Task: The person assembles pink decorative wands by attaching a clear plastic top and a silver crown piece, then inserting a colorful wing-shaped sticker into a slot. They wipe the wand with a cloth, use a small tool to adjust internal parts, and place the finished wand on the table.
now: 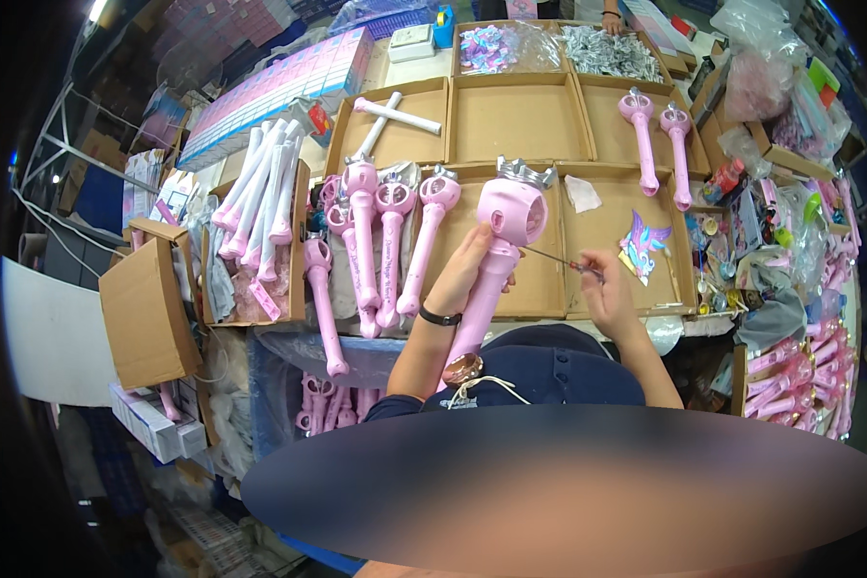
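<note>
My left hand (464,270) is closed around the neck of a large pink toy wand (486,289). The wand's rounded, hollow head carries a silver crown (525,171), and it leans with its handle end toward my chest. In my right hand (604,294) is a thin metal tool (561,260) with a reddish part near the fingers; it looks like a slim screwdriver. Its tip points at the underside of the wand's head; I cannot tell whether it touches. Several more pink wands (393,207) lie to the left of my left hand.
Cardboard trays (507,120) cover the bench. Two pink wands (639,135) lie at the far right, and a purple-blue winged piece (643,246) sits near my right hand. White sticks (260,193) fill a box at left. A tray of silver pieces (607,53) stands at the back.
</note>
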A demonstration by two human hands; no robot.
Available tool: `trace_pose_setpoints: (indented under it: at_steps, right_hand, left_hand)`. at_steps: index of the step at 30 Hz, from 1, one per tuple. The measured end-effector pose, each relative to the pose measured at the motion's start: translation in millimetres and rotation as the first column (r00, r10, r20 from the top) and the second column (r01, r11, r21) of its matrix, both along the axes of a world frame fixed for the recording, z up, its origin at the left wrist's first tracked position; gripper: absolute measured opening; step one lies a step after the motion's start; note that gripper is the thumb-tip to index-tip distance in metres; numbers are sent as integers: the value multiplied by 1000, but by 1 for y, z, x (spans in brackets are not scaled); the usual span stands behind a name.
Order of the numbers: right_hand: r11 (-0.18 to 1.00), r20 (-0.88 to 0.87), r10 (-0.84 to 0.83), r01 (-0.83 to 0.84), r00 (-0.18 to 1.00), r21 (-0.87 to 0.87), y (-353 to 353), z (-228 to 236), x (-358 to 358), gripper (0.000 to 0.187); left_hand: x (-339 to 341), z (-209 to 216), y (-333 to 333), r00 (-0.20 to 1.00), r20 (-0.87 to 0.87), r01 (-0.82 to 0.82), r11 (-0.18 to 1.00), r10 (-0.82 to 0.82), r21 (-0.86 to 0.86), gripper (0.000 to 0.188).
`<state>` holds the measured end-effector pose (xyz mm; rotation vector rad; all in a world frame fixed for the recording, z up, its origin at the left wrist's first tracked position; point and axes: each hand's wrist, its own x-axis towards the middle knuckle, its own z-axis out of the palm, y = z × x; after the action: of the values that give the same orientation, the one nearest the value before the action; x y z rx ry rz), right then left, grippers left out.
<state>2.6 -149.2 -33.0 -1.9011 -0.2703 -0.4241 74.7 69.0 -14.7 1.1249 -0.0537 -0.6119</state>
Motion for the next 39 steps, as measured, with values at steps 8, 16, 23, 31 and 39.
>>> trace_pose_setpoints:
  at_steps: [8, 16, 23, 31, 39]
  right_hand:
    - [810, -376, 324, -49, 868, 585, -12, -15, 8, 16]
    - [842, -292, 178, 8, 939, 540, -1, -12, 3, 20]
    - [909, -512, 227, 10, 828, 418, -17, -9, 4, 20]
    - [922, -389, 110, 52, 915, 383, -3, -6, 2, 32]
    - [894, -442, 211, 10, 872, 448, -8, 2, 0, 18]
  left_hand:
    - [-8, 7, -4, 995, 89, -60, 989, 48, 135, 35]
    - [-10, 8, -5, 995, 86, -56, 992, 46, 116, 33]
    - [-10, 8, -7, 996, 85, -45, 991, 34, 129, 33]
    - [-11, 8, -8, 996, 83, -41, 989, 29, 139, 35]
    - [-12, 7, -9, 995, 91, -47, 990, 36, 131, 35]
